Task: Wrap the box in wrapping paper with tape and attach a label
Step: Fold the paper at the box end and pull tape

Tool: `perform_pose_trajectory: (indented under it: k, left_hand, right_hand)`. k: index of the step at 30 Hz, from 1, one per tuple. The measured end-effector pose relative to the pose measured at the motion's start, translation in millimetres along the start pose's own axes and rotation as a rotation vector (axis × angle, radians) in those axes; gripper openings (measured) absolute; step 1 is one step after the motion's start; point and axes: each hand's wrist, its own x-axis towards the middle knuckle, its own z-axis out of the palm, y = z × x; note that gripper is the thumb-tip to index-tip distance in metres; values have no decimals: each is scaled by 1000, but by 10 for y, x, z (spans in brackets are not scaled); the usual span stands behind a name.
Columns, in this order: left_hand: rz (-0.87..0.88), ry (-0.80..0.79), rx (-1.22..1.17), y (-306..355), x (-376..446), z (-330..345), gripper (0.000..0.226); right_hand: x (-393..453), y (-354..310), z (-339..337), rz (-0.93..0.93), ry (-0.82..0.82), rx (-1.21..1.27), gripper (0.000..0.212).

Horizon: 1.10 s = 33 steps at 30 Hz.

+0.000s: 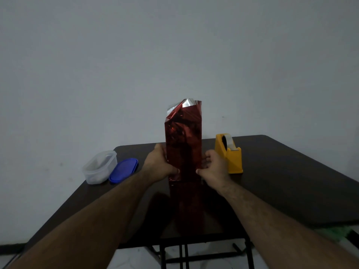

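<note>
Box [183,144] in red wrapping paper is standing upright on the table [281,181], left of the tape dispenser [229,153]; left hand [158,162] and right hand [213,165] are gripping its sides.

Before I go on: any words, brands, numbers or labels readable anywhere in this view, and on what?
None can be read.
Red wrapped box, held by left hand and right hand: shiny foil only, no label visible.
Yellow tape dispenser: no marking visible.
Clear tub and blue lid: plain.
</note>
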Motion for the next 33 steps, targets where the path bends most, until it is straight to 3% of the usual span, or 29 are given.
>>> perform_pose_trajectory:
  k: [5, 13, 22, 33]
  left_hand:
    - [83, 95, -47, 67, 69, -132, 79]
    - [41, 34, -231, 189, 151, -244, 137]
    - [21, 36, -225, 219, 129, -244, 132]
    - [17, 25, -115, 108, 195, -258, 144]
  right_hand:
    - [70, 14, -41, -9, -29, -23, 52]
    - [115, -10, -99, -45, -42, -52, 44]
    - [93, -12, -115, -17, -41, -65, 45]
    - [120, -82, -144, -68, -57, -46, 53]
